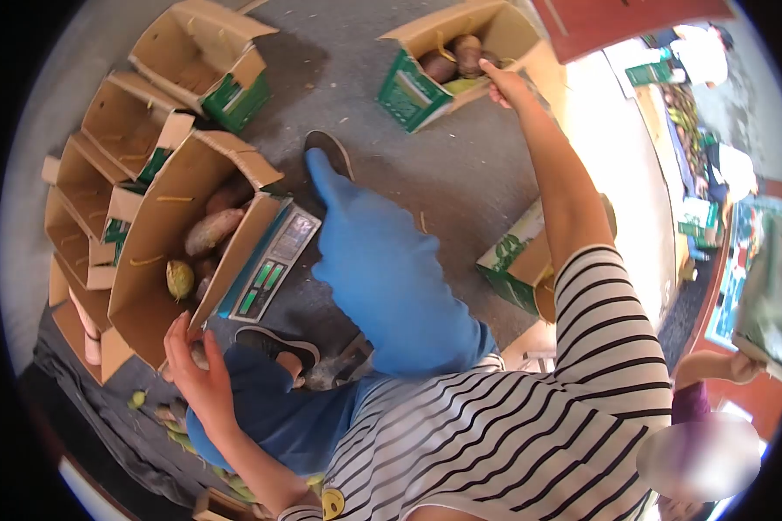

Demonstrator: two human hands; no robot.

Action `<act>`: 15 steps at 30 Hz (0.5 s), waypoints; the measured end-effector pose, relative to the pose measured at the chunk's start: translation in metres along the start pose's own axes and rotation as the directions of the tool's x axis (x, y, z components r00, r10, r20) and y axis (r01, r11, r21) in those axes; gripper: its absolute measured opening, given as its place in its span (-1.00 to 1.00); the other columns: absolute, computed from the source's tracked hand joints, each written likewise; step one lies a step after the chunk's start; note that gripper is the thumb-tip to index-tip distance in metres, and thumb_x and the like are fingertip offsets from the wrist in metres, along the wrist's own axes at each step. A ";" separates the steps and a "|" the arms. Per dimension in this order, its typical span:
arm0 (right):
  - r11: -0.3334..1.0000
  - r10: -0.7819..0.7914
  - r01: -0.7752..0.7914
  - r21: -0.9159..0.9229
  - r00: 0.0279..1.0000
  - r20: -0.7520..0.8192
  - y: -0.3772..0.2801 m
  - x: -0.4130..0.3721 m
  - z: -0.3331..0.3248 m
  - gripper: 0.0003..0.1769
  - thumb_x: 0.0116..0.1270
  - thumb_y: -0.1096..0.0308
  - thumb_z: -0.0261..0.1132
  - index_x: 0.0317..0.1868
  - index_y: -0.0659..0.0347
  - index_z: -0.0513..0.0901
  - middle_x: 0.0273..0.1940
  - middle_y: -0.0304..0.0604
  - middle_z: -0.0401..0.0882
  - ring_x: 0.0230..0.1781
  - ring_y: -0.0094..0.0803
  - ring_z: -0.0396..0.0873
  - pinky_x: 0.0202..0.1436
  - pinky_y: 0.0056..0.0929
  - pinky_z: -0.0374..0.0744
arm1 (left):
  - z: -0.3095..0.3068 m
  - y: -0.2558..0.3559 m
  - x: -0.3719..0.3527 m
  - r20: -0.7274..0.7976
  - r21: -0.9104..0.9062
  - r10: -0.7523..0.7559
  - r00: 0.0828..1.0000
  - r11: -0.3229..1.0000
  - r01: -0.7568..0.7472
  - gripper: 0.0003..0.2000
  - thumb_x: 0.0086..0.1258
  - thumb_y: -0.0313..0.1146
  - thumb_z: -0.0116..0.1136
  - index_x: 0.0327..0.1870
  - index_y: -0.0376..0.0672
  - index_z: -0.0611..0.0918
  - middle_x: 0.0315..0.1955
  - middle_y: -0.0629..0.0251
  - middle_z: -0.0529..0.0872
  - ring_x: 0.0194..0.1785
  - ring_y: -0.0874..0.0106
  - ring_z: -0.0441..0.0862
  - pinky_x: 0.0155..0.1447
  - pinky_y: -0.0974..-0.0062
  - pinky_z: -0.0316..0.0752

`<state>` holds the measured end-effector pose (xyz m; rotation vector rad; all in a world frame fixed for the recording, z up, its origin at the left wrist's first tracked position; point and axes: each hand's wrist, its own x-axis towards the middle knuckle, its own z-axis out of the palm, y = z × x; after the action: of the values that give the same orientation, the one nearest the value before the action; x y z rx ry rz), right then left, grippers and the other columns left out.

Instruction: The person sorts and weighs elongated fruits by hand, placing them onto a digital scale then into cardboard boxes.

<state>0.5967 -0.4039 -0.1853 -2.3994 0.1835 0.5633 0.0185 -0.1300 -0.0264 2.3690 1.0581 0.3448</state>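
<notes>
My left hand (198,369) is at the near corner of a large cardboard box (161,187), fingers and thumb spread apart against its edge. That box sits tilted in view on a digital scale (274,265) with lit green displays. Inside it lie reddish-brown, mango-like fruits (214,232) and a yellow-green one (180,280). Farther off, my outstretched right hand (506,85) has its fingers closed over the rim of a green-and-brown cardboard box (408,91). Dark reddish fruits (467,56) and a yellow-green one fill part of this second box.
Several open cardboard boxes (104,165) crowd the left side. Another green-and-white box (514,256) stands right of my legs. Loose green fruits (137,399) lie on dark cloth at lower left. Other people (734,169) are by a long fruit pile (682,117) at right.
</notes>
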 end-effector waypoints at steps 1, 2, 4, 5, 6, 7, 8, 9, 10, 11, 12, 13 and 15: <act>0.998 0.014 -0.003 -0.070 0.987 0.159 -0.006 0.006 -0.003 -0.51 0.11 -0.14 0.30 -0.47 0.18 0.53 -0.70 -0.29 0.42 -0.76 -0.49 0.41 -0.74 -0.53 0.29 | 0.000 0.002 0.001 0.011 -0.001 -0.002 1.000 1.000 0.002 -0.64 0.30 -0.58 0.11 0.14 -0.25 0.49 0.00 0.11 0.55 -0.13 0.31 0.57 0.05 0.37 0.45; 0.996 0.093 -0.088 -0.035 0.981 0.168 -0.006 0.015 0.001 -0.58 0.13 -0.06 0.29 -0.46 0.17 0.52 -0.69 -0.29 0.42 -0.77 -0.50 0.39 -0.75 -0.53 0.26 | 0.000 0.003 0.001 0.008 0.001 -0.014 1.000 1.000 0.014 -0.64 0.29 -0.59 0.11 0.13 -0.25 0.49 0.01 0.11 0.55 -0.12 0.31 0.58 0.05 0.37 0.45; 0.962 0.261 -0.269 0.032 0.951 0.166 0.007 0.029 0.004 -0.71 0.17 0.11 0.26 -0.44 0.16 0.50 -0.67 -0.30 0.43 -0.79 -0.53 0.35 -0.78 -0.55 0.20 | 0.001 0.006 0.003 0.018 -0.014 -0.022 1.000 1.000 0.022 -0.64 0.29 -0.59 0.12 0.13 -0.25 0.49 0.03 0.10 0.54 -0.11 0.30 0.58 0.06 0.37 0.45; 0.958 0.270 -0.283 0.047 0.945 0.182 0.022 0.031 0.000 -0.80 0.18 0.20 0.23 -0.44 0.15 0.51 -0.67 -0.30 0.43 -0.79 -0.55 0.35 -0.77 -0.56 0.19 | 0.000 0.006 0.004 0.024 -0.013 -0.018 1.000 1.000 0.019 -0.64 0.29 -0.59 0.12 0.13 -0.25 0.49 0.04 0.10 0.54 -0.10 0.29 0.58 0.06 0.37 0.45; 0.954 0.277 -0.294 0.063 0.941 0.193 0.038 0.029 -0.006 -0.88 0.19 0.29 0.19 -0.43 0.14 0.52 -0.68 -0.30 0.42 -0.79 -0.56 0.35 -0.76 -0.57 0.18 | -0.001 0.008 0.005 0.028 -0.016 -0.013 1.000 1.000 0.013 -0.64 0.29 -0.59 0.12 0.13 -0.24 0.50 0.04 0.10 0.54 -0.09 0.29 0.58 0.07 0.37 0.45; 0.945 0.263 -0.287 0.157 0.952 0.155 0.051 0.020 -0.009 -0.84 0.21 0.29 0.20 -0.50 0.12 0.48 -0.70 -0.30 0.41 -0.81 -0.54 0.33 -0.80 -0.54 0.19 | 0.000 0.009 0.006 0.021 -0.019 -0.006 1.000 1.000 0.007 -0.64 0.29 -0.59 0.12 0.13 -0.24 0.50 0.04 0.10 0.53 -0.09 0.28 0.58 0.07 0.37 0.45; 0.928 0.250 -0.274 0.251 0.960 0.124 0.066 0.008 -0.009 -0.78 0.23 0.28 0.20 -0.56 0.10 0.44 -0.72 -0.30 0.40 -0.83 -0.52 0.31 -0.83 -0.50 0.20 | 0.000 0.011 0.007 0.017 -0.030 0.007 1.000 1.000 -0.007 -0.65 0.31 -0.58 0.11 0.14 -0.24 0.49 0.03 0.11 0.54 -0.07 0.29 0.58 0.07 0.38 0.46; 0.927 0.234 -0.256 0.276 0.966 0.109 0.077 -0.002 -0.011 -0.79 0.21 0.29 0.21 -0.55 0.10 0.45 -0.72 -0.28 0.40 -0.83 -0.52 0.32 -0.83 -0.50 0.21 | -0.001 0.013 0.008 0.017 -0.033 0.020 1.000 0.999 -0.019 -0.66 0.34 -0.56 0.09 0.14 -0.23 0.49 0.02 0.11 0.54 -0.06 0.30 0.59 0.07 0.39 0.47; 0.921 0.224 -0.243 0.305 0.970 0.096 0.093 -0.010 -0.016 -0.81 0.20 0.29 0.22 -0.53 0.11 0.46 -0.71 -0.27 0.41 -0.83 -0.52 0.33 -0.83 -0.50 0.22 | -0.003 0.015 0.007 0.022 -0.031 0.036 0.999 0.999 -0.035 -0.67 0.36 -0.54 0.08 0.15 -0.23 0.49 0.01 0.11 0.55 -0.04 0.31 0.59 0.07 0.39 0.47; 0.932 0.226 -0.231 0.279 0.973 0.051 0.110 -0.020 -0.022 -0.81 0.19 0.28 0.23 -0.52 0.14 0.48 -0.71 -0.25 0.41 -0.83 -0.50 0.32 -0.83 -0.50 0.22 | -0.003 0.016 0.006 0.022 -0.036 0.052 0.998 0.998 -0.051 -0.66 0.36 -0.54 0.08 0.16 -0.22 0.48 0.02 0.11 0.54 -0.04 0.31 0.58 0.08 0.39 0.47; 0.944 0.220 -0.213 0.252 0.976 0.003 0.124 -0.028 -0.030 -0.81 0.18 0.27 0.24 -0.50 0.16 0.49 -0.72 -0.24 0.41 -0.84 -0.49 0.32 -0.83 -0.50 0.22 | -0.004 0.016 0.003 0.030 -0.052 0.045 0.999 0.998 -0.044 -0.65 0.34 -0.56 0.09 0.15 -0.23 0.49 0.03 0.11 0.53 -0.04 0.29 0.58 0.07 0.39 0.47; 0.943 0.217 -0.204 0.264 0.976 -0.022 0.144 -0.038 -0.040 -0.79 0.16 0.26 0.25 -0.51 0.18 0.50 -0.72 -0.22 0.41 -0.85 -0.47 0.33 -0.83 -0.49 0.22 | -0.005 0.017 0.002 0.028 -0.074 0.041 0.999 0.997 -0.038 -0.65 0.32 -0.57 0.10 0.14 -0.24 0.49 0.04 0.11 0.53 -0.04 0.27 0.58 0.07 0.38 0.47; 0.960 0.237 -0.219 0.175 0.967 -0.091 0.181 -0.068 -0.063 -0.75 0.14 0.23 0.29 -0.53 0.23 0.53 -0.75 -0.18 0.40 -0.86 -0.42 0.34 -0.84 -0.45 0.22 | -0.005 0.016 -0.002 0.017 -0.091 0.044 0.999 0.995 -0.043 -0.65 0.30 -0.58 0.11 0.13 -0.26 0.49 0.04 0.11 0.53 -0.05 0.26 0.58 0.06 0.38 0.46</act>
<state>0.5085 -0.5850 -0.2155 -2.2644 0.5412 0.4979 0.0249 -0.1385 -0.0130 2.3129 0.9631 0.3769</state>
